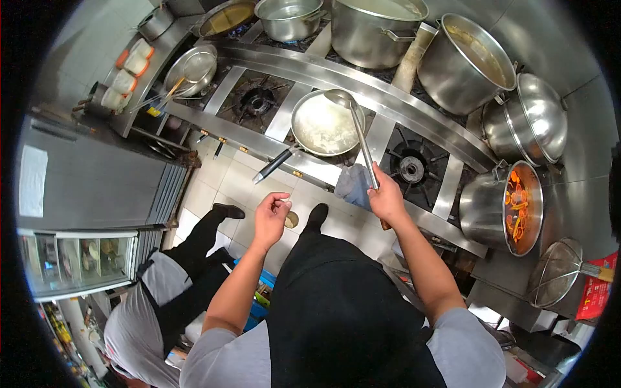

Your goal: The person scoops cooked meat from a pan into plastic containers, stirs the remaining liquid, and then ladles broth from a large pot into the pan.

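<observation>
A pan (310, 141) holding a whitish liquid sits on the stove, its dark handle pointing toward the lower left. My right hand (387, 196) is closed around the long metal handle of a ladle (362, 139), whose bowl rests over the pan's upper rim. Below the pan handle, my left hand (272, 216) hangs in the air with its fingers curled together, touching neither pan nor handle; what it holds, if anything, is too small to name. Beside my right hand, a blue-grey cloth (354, 186) lies over the stove's front edge.
Large pots (369, 48) line the back of the stove. Bare burners (412, 169) flank the pan. On the right stand a pot of orange-red food (482, 207) and a strainer (554, 273). A co-worker (145, 323) is at the lower left, near a glass-front fridge (48, 291).
</observation>
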`<action>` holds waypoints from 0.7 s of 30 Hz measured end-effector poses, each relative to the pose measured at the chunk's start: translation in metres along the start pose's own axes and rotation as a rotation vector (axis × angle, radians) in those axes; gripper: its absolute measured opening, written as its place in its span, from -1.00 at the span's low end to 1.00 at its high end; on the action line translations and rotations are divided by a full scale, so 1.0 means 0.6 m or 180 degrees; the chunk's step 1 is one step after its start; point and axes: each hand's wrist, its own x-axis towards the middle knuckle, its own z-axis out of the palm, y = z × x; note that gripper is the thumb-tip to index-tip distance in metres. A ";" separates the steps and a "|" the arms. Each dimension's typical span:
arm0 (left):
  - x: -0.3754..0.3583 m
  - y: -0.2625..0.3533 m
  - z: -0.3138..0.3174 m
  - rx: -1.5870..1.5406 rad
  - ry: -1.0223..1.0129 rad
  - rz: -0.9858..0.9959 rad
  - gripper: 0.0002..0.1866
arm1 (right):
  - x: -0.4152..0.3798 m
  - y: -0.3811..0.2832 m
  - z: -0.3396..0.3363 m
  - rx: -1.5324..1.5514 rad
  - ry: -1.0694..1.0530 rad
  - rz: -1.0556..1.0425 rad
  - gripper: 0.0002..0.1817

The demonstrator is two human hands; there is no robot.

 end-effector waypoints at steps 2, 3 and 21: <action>0.031 0.007 -0.004 0.0057 -0.0096 -0.0075 -0.77 | 0.024 -0.008 0.013 -0.0080 -0.0048 0.0104 -0.15; 0.048 0.007 -0.009 0.0116 -0.0158 -0.0118 -0.78 | 0.036 -0.012 0.020 -0.0152 -0.0094 0.0162 -0.14; 0.211 -0.020 -0.081 -0.0249 -0.0340 -0.0430 -0.80 | 0.044 -0.046 0.056 0.4356 -0.1200 0.1883 -0.22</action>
